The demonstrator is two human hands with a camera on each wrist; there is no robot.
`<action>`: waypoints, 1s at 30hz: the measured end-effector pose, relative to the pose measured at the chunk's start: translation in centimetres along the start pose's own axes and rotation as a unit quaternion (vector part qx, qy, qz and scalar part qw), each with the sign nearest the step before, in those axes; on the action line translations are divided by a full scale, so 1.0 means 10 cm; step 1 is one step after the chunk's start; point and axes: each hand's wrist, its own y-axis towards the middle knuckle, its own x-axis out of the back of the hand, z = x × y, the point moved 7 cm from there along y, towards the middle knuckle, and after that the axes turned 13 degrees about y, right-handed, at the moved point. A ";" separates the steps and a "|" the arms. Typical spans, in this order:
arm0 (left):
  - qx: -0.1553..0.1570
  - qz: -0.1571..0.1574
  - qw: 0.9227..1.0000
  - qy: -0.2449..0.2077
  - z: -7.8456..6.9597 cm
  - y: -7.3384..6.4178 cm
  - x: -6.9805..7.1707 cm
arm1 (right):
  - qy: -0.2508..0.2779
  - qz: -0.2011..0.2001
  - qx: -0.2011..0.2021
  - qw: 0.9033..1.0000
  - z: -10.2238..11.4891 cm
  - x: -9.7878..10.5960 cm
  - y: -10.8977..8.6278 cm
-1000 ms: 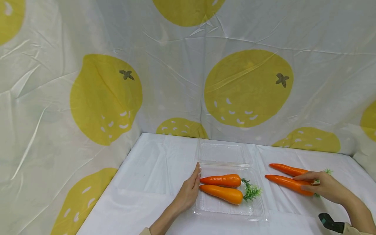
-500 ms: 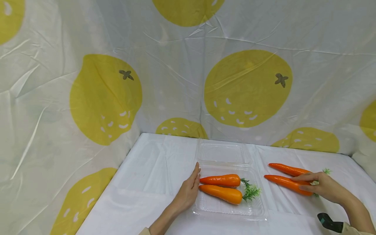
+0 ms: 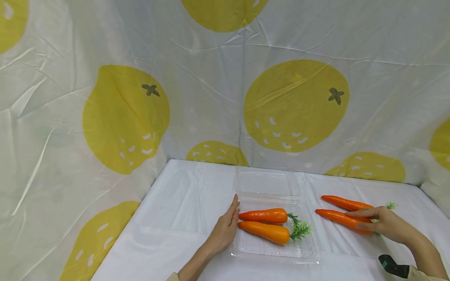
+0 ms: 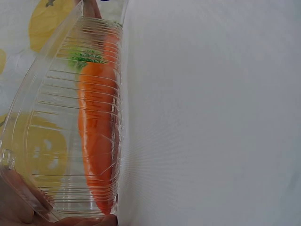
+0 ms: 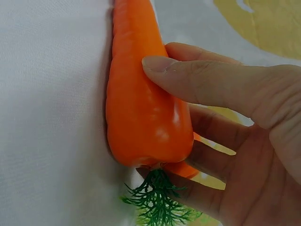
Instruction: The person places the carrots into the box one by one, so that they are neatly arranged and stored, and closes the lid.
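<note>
A clear plastic clamshell container [image 3: 274, 255] lies open with two orange toy carrots in it, the far carrot [image 3: 265, 215] and the near carrot [image 3: 265, 231], leafy ends to the right. My left hand [image 3: 223, 230] rests along the container's left side, fingers straight; in the left wrist view its fingers [image 4: 21, 200] touch the clear wall. At the right, my right hand [image 3: 390, 226] pinches the nearer of two more carrots [image 3: 337, 217] between thumb and fingers, near its thick end. In the right wrist view this carrot [image 5: 141, 108] lies on the cloth, green leaves below.
Another carrot [image 3: 342, 202] lies just behind the gripped one, its thick end partly hidden by my right hand. The container's lid [image 3: 265, 182] is folded back flat toward the rear wall. White cloth [image 3: 186, 195] covers the table, and a lemon-print curtain [image 3: 207, 97] encloses it.
My right hand has shifted slightly left along the carrot. The left hand, container and carrots stay essentially where they were.
</note>
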 end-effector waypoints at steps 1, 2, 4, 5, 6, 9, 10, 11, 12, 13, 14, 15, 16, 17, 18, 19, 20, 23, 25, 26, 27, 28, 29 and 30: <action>-0.001 0.000 1.000 0.000 0.00 0.00 0.00 | 0.004 0.002 -0.001 1.000 0.00 0.00 0.00; -0.002 -0.001 1.000 0.000 0.00 0.00 0.00 | 0.007 0.003 -0.001 1.000 0.00 -0.01 0.00; -0.004 -0.001 1.000 0.000 0.00 0.00 0.01 | 0.007 0.004 0.004 1.000 0.01 -0.01 0.00; -0.002 -0.001 1.000 -0.001 0.00 0.00 0.01 | 0.006 0.003 0.009 1.000 0.01 -0.01 0.00; -0.001 0.000 1.000 -0.003 0.01 0.00 0.01 | 0.004 0.004 0.015 1.000 0.01 -0.02 0.00; 0.001 0.000 1.000 -0.004 0.01 0.01 0.00 | -0.002 0.000 0.035 0.999 0.03 -0.02 0.00; 0.004 0.002 1.000 -0.007 0.02 0.01 0.00 | -0.001 -0.001 0.041 0.999 0.03 -0.03 0.00; 0.004 0.002 1.000 -0.008 0.02 0.01 0.00 | 0.001 -0.002 0.046 0.999 0.04 -0.03 0.00; 0.004 0.002 1.000 -0.009 0.02 0.01 -0.01 | 0.004 -0.001 0.048 0.999 0.04 -0.03 0.00; 0.005 0.003 1.000 -0.010 0.03 0.01 -0.01 | 0.008 0.000 0.052 0.999 0.04 -0.04 -0.01; 0.008 0.004 1.000 -0.012 0.03 0.01 -0.01 | 0.011 0.000 0.055 0.998 0.05 -0.04 0.00; 0.008 0.005 1.000 -0.013 0.03 0.01 -0.01 | 0.014 0.003 0.058 0.998 0.07 -0.05 -0.01; 0.007 0.005 1.000 -0.014 0.03 0.01 -0.01 | 0.013 0.003 0.058 0.998 0.08 -0.05 -0.01; 0.007 0.005 1.000 -0.013 0.03 0.01 -0.02 | 0.010 0.003 0.055 0.998 0.09 -0.05 -0.01; 0.007 0.005 1.000 -0.014 0.03 0.01 -0.02 | 0.011 0.004 0.052 0.999 0.11 -0.04 -0.01; 0.007 0.005 1.000 -0.013 0.03 0.01 -0.02 | 0.007 -0.001 0.048 0.999 0.14 -0.04 -0.02; 0.007 0.005 1.000 -0.013 0.02 0.01 -0.01 | 0.005 -0.006 0.050 0.999 0.17 -0.02 -0.03; 0.003 0.003 1.000 -0.009 0.01 0.01 -0.01 | 0.002 -0.030 0.058 0.998 0.26 0.02 -0.05; 0.004 0.002 1.000 -0.008 0.01 0.00 -0.01 | 0.006 -0.050 0.078 0.996 0.32 0.05 -0.07; 0.004 0.002 1.000 -0.008 0.01 0.00 -0.01 | 0.008 -0.056 0.087 0.995 0.34 0.06 -0.08; 0.005 0.002 1.000 -0.008 0.01 0.00 -0.01 | 0.007 -0.065 0.085 0.994 0.36 0.07 -0.08; 0.007 0.002 1.000 -0.008 0.02 0.01 -0.01 | 0.008 -0.071 0.082 0.994 0.37 0.08 -0.09; 0.008 0.003 1.000 -0.008 0.03 0.01 -0.01 | 0.010 -0.074 0.078 0.994 0.38 0.08 -0.09; 0.010 0.003 1.000 -0.009 0.03 0.01 -0.01 | 0.011 -0.079 0.073 0.994 0.39 0.09 -0.09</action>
